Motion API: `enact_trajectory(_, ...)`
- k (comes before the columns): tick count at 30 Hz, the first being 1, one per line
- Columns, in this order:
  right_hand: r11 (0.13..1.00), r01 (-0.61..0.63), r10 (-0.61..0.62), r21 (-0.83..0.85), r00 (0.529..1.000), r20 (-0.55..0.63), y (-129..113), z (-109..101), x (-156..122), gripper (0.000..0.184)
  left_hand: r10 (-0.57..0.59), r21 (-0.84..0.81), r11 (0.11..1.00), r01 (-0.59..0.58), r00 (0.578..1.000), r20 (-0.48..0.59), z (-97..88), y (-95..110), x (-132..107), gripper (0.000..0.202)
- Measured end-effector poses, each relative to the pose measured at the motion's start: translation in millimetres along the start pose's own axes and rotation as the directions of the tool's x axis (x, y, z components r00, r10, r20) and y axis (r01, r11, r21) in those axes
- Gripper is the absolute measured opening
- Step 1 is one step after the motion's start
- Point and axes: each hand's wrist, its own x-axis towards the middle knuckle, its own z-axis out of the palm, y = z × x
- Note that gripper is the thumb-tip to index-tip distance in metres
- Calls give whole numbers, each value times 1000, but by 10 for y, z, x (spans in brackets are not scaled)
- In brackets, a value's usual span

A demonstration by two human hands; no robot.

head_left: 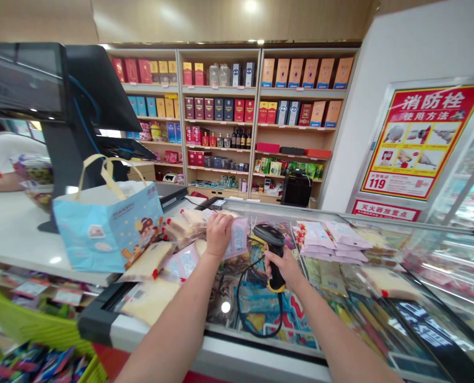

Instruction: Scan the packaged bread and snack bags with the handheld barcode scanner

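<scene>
My left hand [218,233] grips a small pink packet [237,238] and holds it upright over the glass freezer lid [332,298]. My right hand [285,266] is closed round the handle of a black and yellow barcode scanner [272,246], whose head faces the packet from the right, a short gap away. The scanner's black cable [245,303] loops down across the glass. Several wrapped sandwiches [183,226] and packets lie on the lid just left of my left hand.
A light blue paper bag [107,229] with yellow handles stands on the white counter [9,229] beside a black till screen [61,96]. Another person's arm [0,181] rests at far left. Pink packets [332,236] lie right. A green basket [30,330] sits low left. Stocked shelves [221,111] stand behind.
</scene>
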Motion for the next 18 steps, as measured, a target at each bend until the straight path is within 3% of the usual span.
enact_trajectory(4,1000,-24,24,-4,1000,18,21,-14,22,37,-13,-183,983,18,999,30,191,72,-103,13)
enact_trajectory(6,999,-34,34,-10,999,14,43,-18,42,38,-122,-333,935,123,992,25,238,63,-137,42)
enact_trajectory(8,999,-32,33,3,999,-4,77,-24,66,37,-260,-478,831,285,958,119,252,10,-169,62)
enact_trajectory(10,999,-32,32,21,999,-21,112,-30,87,37,-329,-508,701,501,859,393,253,-81,-212,64)
enact_trajectory(12,999,-35,35,28,999,-24,136,-34,99,36,-327,-366,648,668,677,659,263,-186,-261,59)
enact_trajectory(13,999,-36,36,29,999,-21,140,-34,100,36,-339,-285,653,702,607,719,277,-234,-282,55)
enact_trajectory(14,999,-36,36,29,999,-19,137,-33,98,36,-366,-231,666,709,580,728,297,-277,-297,52)
enact_trajectory(15,999,-34,35,29,999,-18,129,-29,91,36,-397,-218,678,702,600,695,321,-312,-305,48)
enact_trajectory(18,999,-23,23,32,1000,-7,75,-12,57,35,-479,-343,692,635,759,440,404,-389,-284,38)
